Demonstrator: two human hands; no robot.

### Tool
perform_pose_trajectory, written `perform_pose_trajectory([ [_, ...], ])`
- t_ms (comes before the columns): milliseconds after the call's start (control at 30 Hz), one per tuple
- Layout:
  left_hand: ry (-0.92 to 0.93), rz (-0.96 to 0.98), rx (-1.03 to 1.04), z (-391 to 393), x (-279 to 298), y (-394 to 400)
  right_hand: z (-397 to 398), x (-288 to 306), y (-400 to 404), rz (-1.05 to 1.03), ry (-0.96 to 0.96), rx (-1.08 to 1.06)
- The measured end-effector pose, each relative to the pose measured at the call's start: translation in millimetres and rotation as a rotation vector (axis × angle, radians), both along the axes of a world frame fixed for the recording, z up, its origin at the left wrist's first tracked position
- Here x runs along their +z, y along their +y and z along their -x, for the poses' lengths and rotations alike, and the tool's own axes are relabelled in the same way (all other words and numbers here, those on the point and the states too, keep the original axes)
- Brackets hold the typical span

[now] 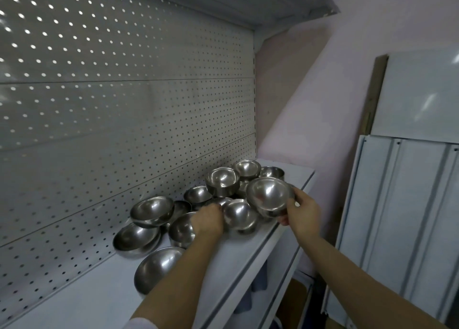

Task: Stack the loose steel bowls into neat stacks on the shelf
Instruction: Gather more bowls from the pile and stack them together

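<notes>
Several loose steel bowls lie scattered on the white shelf [238, 259]. My right hand [301, 210] grips a tilted steel bowl [269, 194] by its rim, lifted above the shelf's front edge. My left hand [207, 219] rests on the rim of a smaller bowl [239, 214] in the middle of the pile, fingers curled over it. A short stack of two bowls [151, 210] sits to the left, with another bowl [136, 239] below it and a large tilted bowl [159, 266] nearest me. More bowls [222, 181] stand at the far end.
A perforated metal back panel [124, 105] rises behind the shelf. Another shelf [285, 1] hangs overhead. White metal panels [407, 192] lean against the pink wall on the right. Below the shelf edge are dark cloths and a box.
</notes>
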State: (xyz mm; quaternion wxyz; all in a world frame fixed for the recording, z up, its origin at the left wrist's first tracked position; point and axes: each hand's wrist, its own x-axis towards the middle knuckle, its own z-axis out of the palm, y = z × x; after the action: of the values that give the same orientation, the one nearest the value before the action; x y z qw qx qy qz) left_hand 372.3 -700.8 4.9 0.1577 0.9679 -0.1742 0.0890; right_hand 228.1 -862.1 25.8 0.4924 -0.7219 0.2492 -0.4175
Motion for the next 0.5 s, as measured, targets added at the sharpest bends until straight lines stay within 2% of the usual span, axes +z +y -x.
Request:
perform_pose_trajectory([
  [167,0.023,0.257,-0.039,3,21,29,8,20,21,-0.061,-0.028,0.009],
  [367,0.068,0.494,-0.053,27,34,89,16,45,72,-0.029,-0.042,0.074],
  [500,0.090,0.611,0.001,53,38,144,16,49,114,-0.074,-0.044,0.218],
])
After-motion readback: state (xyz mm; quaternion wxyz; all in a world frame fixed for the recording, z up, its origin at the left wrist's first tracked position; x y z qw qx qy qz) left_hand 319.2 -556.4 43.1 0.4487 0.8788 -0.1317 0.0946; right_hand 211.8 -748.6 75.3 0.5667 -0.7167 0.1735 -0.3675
